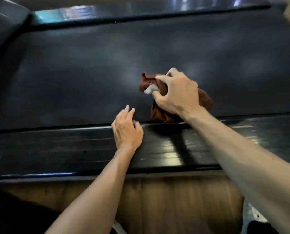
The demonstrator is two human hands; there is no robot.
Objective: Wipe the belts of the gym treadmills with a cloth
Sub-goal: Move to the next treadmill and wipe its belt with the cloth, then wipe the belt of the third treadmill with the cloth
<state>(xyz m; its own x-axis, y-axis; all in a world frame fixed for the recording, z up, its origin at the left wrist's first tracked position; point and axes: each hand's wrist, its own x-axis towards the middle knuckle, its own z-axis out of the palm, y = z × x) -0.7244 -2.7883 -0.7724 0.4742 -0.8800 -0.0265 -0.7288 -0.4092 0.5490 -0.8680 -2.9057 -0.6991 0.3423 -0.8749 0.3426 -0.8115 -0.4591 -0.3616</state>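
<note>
- Right now my right hand [178, 93] grips the cloth [159, 92], a rusty brown rag all bunched up into a ball. My fingers curl round the top of it and my thumb pinches the side, so it does not slip when I rub.
- The cloth sits on the belt [90, 73], near the close edge, at about 3 o'clock from the middle of the view. I think I hold it bunched so I can push down hard on the dusty spots.
- A small white bit pokes out of the cloth under my fingers. I cannot tell what it is.
- My left hand [126, 130] holds nothing. It rests on the side rail [56, 149], at 8 o'clock from the cloth, with its fingers loose, a bit spread, and the tips reaching over onto the belt. I think it is there to keep me steady while I lean in.
- The belt shows pale, cloudy smudges all across it, so I guess lots of wiping is left.
- Below the rail is a wood floor [174, 200].
</note>
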